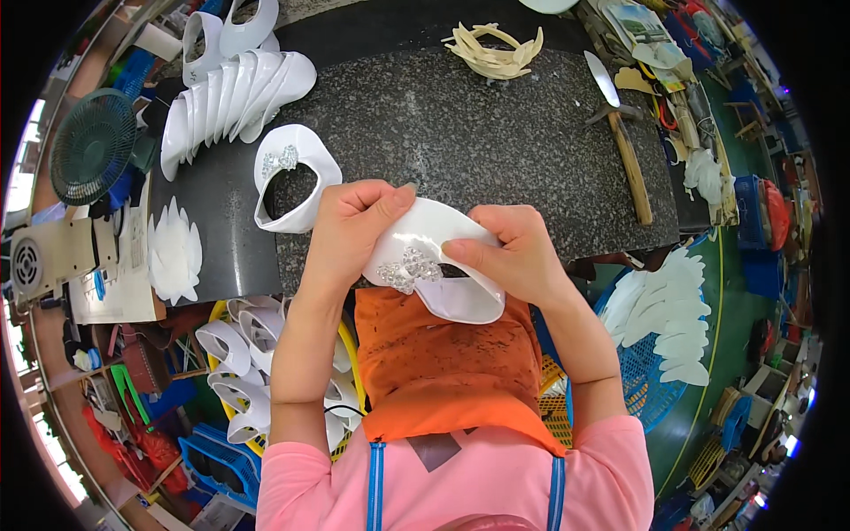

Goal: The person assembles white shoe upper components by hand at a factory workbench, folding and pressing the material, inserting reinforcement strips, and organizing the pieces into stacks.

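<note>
Both hands hold a glossy white shoe upper (434, 221) in front of my body, above the orange apron (447, 354). A silver rhinestone ornament (407, 269) sits on its left part, and its foot opening faces down toward me. My left hand (359, 226) pinches the upper's left edge, thumb on top. My right hand (513, 248) grips the right side, with the thumb pressed on the surface near the opening. Just left of my left hand, another white upper (299, 150) with a similar ornament lies on the dark stone worktop (398, 124).
Nested white uppers (235, 97) stand at the far left. Cream curved pieces (492, 53) sit at the back. A wooden-handled hammer (630, 168) lies right, beside a pointed blade (602, 80). White leaf-shaped pieces (660, 310) lie over a blue basket (655, 376); a yellow basket (359, 372) holds more uppers.
</note>
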Demonstrator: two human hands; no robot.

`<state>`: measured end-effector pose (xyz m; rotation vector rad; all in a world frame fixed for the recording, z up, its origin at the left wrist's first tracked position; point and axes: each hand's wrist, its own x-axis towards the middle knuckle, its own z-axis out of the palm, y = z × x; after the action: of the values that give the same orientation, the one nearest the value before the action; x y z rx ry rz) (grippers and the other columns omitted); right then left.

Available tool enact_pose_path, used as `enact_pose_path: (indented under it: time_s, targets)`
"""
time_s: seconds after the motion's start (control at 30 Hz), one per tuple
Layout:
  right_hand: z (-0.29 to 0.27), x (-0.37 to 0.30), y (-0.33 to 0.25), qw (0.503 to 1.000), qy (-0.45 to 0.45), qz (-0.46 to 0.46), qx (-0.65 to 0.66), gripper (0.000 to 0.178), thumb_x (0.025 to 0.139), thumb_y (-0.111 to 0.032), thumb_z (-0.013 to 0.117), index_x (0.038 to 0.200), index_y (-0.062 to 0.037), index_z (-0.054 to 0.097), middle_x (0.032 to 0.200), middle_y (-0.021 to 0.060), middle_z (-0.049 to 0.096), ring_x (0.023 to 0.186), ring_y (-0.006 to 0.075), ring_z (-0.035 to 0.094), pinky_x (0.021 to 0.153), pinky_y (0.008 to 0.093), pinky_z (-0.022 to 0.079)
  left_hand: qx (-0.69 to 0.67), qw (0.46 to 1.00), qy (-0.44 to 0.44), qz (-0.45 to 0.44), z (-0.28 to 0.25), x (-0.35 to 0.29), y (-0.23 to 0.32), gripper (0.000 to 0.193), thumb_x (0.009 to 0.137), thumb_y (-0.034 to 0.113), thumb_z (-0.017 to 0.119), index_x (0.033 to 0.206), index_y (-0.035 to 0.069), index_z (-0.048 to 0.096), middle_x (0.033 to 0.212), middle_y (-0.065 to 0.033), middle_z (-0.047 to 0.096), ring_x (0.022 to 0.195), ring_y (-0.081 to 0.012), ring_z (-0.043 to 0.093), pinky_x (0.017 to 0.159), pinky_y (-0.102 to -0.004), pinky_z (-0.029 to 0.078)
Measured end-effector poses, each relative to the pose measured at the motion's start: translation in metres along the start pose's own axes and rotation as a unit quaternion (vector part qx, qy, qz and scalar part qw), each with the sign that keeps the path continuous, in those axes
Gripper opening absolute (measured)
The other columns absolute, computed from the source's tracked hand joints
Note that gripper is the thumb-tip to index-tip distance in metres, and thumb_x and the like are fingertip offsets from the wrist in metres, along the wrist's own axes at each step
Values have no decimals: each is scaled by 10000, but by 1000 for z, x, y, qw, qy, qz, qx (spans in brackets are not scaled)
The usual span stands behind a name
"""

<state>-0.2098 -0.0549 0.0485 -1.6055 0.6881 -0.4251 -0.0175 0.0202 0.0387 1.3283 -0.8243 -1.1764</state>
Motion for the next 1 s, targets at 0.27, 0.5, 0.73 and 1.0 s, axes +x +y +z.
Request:
enact_pose_path:
  time_s: [0.27,0.5,0.73,1.0]
  targets:
    - [-7,10,10,999,10,26,33,312,900,-251,609,781,34,649,609,-8,563,591,32,492,500,233,406,54,998,-8,2,-4,-4,5,84,831,82,642,796,8,664,707,14,623,649,-38,546,567,-204,419]
    - [-4,14,-3,998,-7,27,-57,284,852,-219,664,721,31,632,596,-24,539,591,33,457,506,230,377,224,949,-216,-54,11,5,26,211,739,183,729,825,1,665,678,11,602,651,-35,532,571,-215,426]
    - [-21,6,5,977,-178,23,113,164,892,-148,596,917,11,628,764,-20,595,703,30,496,607,216,419,68,951,-297,-49,-11,5,6,169,797,167,696,835,8,652,704,46,576,654,-19,489,571,-206,403]
    - [-16,16,-6,979,-196,24,-54,241,867,-207,631,823,30,640,650,-24,576,608,53,480,529,260,407,129,943,-304,-34,3,2,12,210,807,205,694,847,4,651,715,20,569,711,-37,505,612,-213,407]
